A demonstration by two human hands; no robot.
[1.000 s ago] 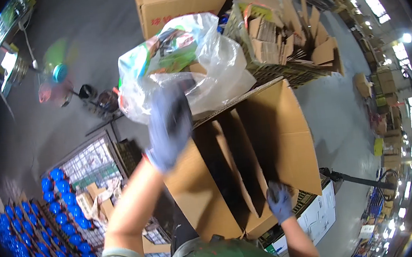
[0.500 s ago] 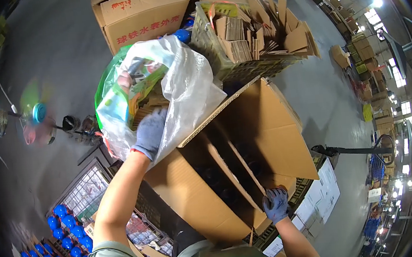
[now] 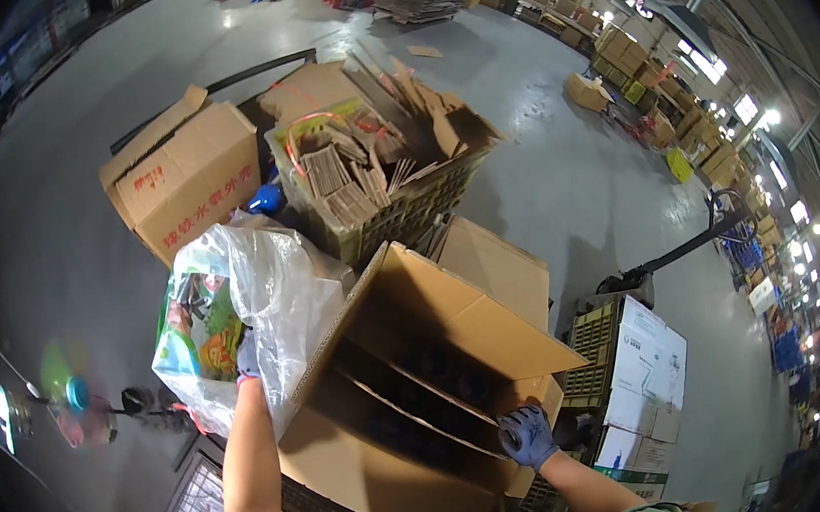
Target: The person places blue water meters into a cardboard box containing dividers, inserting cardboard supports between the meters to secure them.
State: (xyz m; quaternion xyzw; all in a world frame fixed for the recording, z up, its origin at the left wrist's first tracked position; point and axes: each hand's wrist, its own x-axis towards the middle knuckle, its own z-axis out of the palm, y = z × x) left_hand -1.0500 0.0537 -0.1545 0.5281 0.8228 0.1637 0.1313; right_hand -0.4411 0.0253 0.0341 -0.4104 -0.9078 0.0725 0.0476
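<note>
My left hand, in a grey-blue glove, reaches into the mouth of a translucent white plastic bag. Its fingers are hidden by the bag. Inside the bag, green and orange printed plastic shows beside the hand. My right hand, gloved alike, curls its fingers at the right end of a cardboard divider in a large open carton. Two such dividers run lengthwise through the carton. Dark rounded shapes sit in the shadow between them, too dim to name.
Beyond the carton stands a yellow-green plastic crate packed with cardboard pieces. A closed-in brown carton with red print is at the far left, a blue round part beside it. A pallet truck handle rises at right.
The view has swung, so carton, bag and crate sit lower and more to the left. My left hand has gone deeper into the bag. My right hand stays at the divider's end.
</note>
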